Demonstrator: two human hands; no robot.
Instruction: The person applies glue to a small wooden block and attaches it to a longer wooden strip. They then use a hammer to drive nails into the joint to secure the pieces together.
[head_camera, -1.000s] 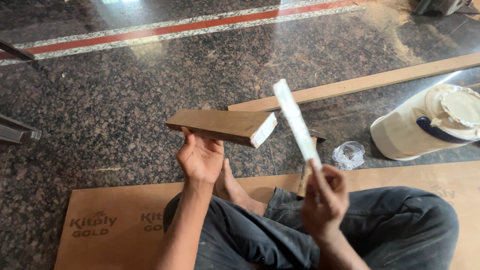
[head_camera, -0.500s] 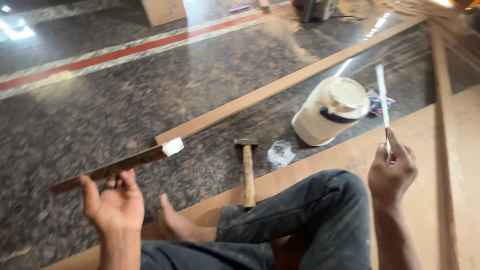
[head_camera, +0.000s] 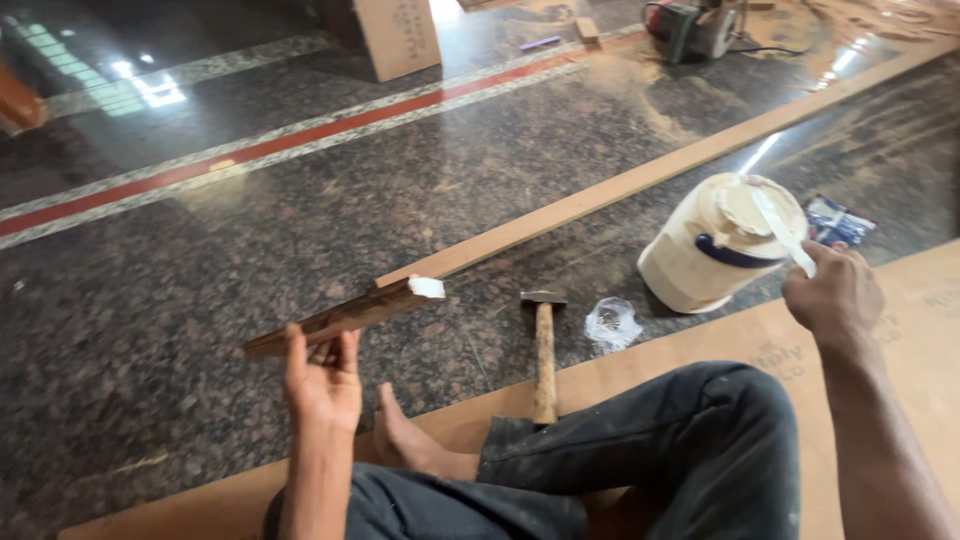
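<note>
- Low over the floor (head_camera: 200, 280), before the folded legs: left hand (head_camera: 322, 385) props up a board (head_camera: 345, 316), fingers pointing upward and close together against its near edge, palm turned toward the camera.
- Seen edge-on now, not face-up as a second ago; far end capped with white paste (head_camera: 427, 287), as before.
- Right hand (head_camera: 832, 295) closed in a fist, pinching a stick (head_camera: 783, 228); half a second ago raised upright in the air, now tilted down with its tip at the top of the tub (head_camera: 700, 260).
- Judged from that: stick back at the paste supply, board kept waiting in the air.
- Board: thin, dark brown, straight-edged. Stick: flat, narrow, coated white.
- Tub: cream plastic, rounded, dark blue handle, crusted white on top.
- Floor: polished speckled dark stone, glossy, with a red inlaid band.
- Between the hands, on the floor: hammer (head_camera: 544, 350), wooden shaft, steel head, and a crumpled clear bag (head_camera: 612, 322).
- Beyond them, a long pale batten (head_camera: 640, 180), lying diagonally; under the legs, a smooth tan sheet (head_camera: 900, 330).
</note>
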